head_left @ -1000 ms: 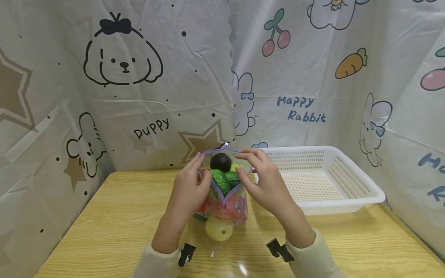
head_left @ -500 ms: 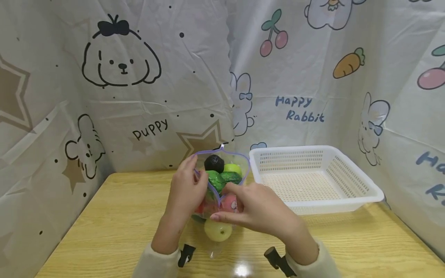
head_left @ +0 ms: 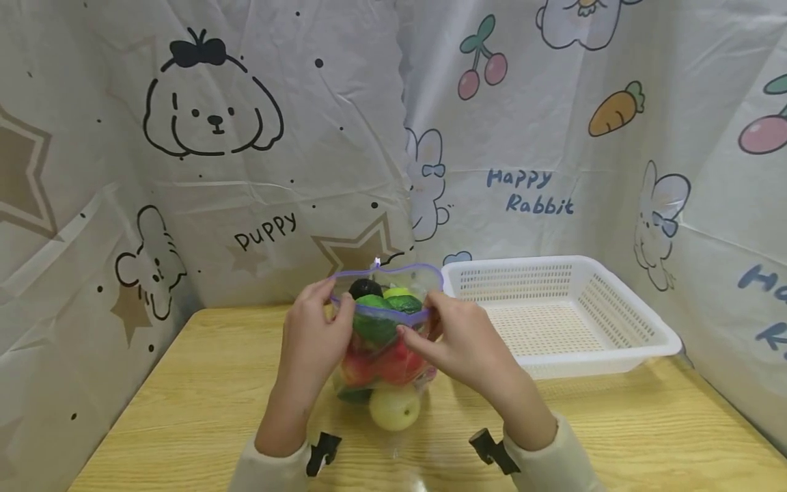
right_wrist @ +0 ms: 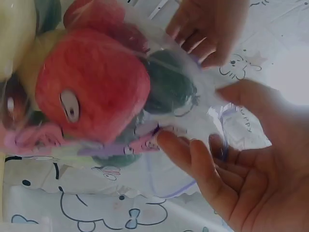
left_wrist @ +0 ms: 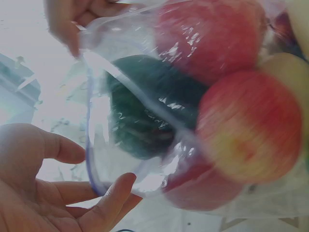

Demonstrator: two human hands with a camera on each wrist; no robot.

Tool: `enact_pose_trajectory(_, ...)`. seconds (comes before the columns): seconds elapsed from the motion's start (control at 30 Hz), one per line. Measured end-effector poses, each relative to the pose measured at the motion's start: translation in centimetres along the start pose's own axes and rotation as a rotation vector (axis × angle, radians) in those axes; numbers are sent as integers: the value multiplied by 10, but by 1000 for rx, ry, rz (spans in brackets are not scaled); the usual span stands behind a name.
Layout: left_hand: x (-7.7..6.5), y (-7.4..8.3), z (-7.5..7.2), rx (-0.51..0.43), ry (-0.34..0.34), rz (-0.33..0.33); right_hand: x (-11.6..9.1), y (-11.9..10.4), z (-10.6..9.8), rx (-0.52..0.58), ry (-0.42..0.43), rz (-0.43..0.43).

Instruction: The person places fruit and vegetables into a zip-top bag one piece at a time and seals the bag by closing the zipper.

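Note:
A clear zip bag (head_left: 399,318) with a purple rim stands on the table, its mouth spread wide and packed with produce. Near the top lie a black round fruit (head_left: 365,288), a yellow-green one (head_left: 398,292) and dark green ones (head_left: 376,329). Red apples (left_wrist: 251,125) show through the wall, with a pale yellow round fruit (head_left: 395,408) at the bottom front. My left hand (head_left: 320,331) holds the left side of the rim, thumb and fingertips on the plastic. On the opposite side, my right hand (head_left: 461,335) grips the rim, its thumb on the front wall.
A white plastic basket (head_left: 615,362) with slotted walls stands right of the bag, near the right forearm. The wood-grain table (head_left: 203,396) meets patterned cloth (head_left: 264,171) at the back and sides.
My right hand went to the front of the rim, then back to its right side. The front rim, earlier a V-shaped point, is now drawn straighter and higher. The bag's top leans left.

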State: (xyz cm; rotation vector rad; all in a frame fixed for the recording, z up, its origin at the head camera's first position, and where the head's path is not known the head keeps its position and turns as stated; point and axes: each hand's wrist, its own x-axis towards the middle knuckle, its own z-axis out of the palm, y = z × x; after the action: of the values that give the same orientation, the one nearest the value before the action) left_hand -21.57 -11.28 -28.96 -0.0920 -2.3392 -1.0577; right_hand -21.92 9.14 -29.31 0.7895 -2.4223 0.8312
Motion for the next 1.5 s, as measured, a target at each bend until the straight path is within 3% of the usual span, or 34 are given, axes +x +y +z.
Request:
enact_pose_trajectory(0.2,-9,13,-15,24,-13,-40,3,8,-4,50,-12,-11)
enact_pose_trajectory(0.33,-12,14,-23,21,-66,6,4,13,-7,-21,-8,-62)
enact_pose_trajectory(0.47,-5,2,-32,-3,-62,80,3,18,-14,-84,-12,-81)
enact_pose_trajectory(0.63,13,-30,-33,-35,-26,58,1,23,-22,-72,-64,-137)
enact_pose_trajectory(0.73,24,-50,-22,-107,-118,-5,0,25,-24,-23,-108,-198)
enact_pose_trajectory(0.87,31,-67,-6,-286,-286,-99,-3,22,-23,32,-171,-245)
enact_pose_trajectory(0.97,31,-71,2,-390,-370,-115,-3,18,-22,57,-224,-270)
enact_pose_trajectory(1.1,30,-72,8,-444,-407,-77,-3,14,-22,76,-250,-314)
enact_pose_trajectory(1.2,31,-75,11,-419,-289,-31,-4,13,-22,-11,-165,-311)
enact_pose_trajectory(1.33,32,-77,8,-384,6,-3,-2,17,-26,-145,57,-226)
enact_pose_trajectory(1.4,33,-74,1,-420,119,-11,0,21,-30,-127,183,-174)
enact_pose_trajectory(1.5,33,-64,-10,-466,213,11,5,29,-38,-56,359,-133)
